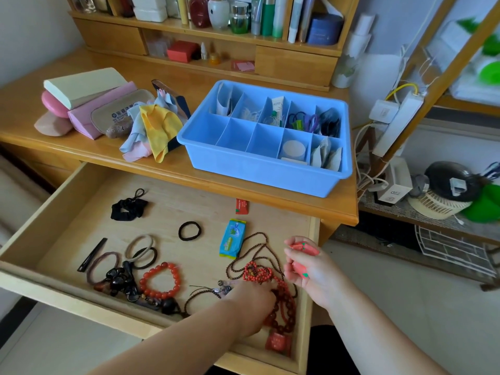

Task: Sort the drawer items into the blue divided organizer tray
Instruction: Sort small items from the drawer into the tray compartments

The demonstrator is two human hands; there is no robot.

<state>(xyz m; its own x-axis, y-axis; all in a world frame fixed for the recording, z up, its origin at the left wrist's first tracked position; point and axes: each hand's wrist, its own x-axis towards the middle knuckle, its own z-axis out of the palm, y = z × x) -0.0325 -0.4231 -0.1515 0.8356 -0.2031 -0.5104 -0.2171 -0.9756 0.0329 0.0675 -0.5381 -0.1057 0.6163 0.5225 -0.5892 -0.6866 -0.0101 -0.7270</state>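
The blue divided organizer tray (244, 163) stands on the desk above the open wooden drawer (67, 201). Some of its compartments hold hair ties, a tube and packets. In the drawer lie a black scrunchie (128, 208), hair ties (190, 230), a wet-wipe pack (232, 237), a red bead bracelet (161, 280) and tangled bead necklaces (257, 270). My left hand (250, 299) reaches down onto the necklace pile, fingers hidden among the beads. My right hand (308, 266) hovers at the drawer's right edge, closed on pink strawberry-shaped hair clips (303, 247).
Glasses cases (89, 104) and coloured cloths (154, 125) lie on the desk left of the tray. A shelf with bottles and boxes (216, 14) rises behind. Cables, a power strip (395, 123) and a small fan (438, 204) crowd the right side.
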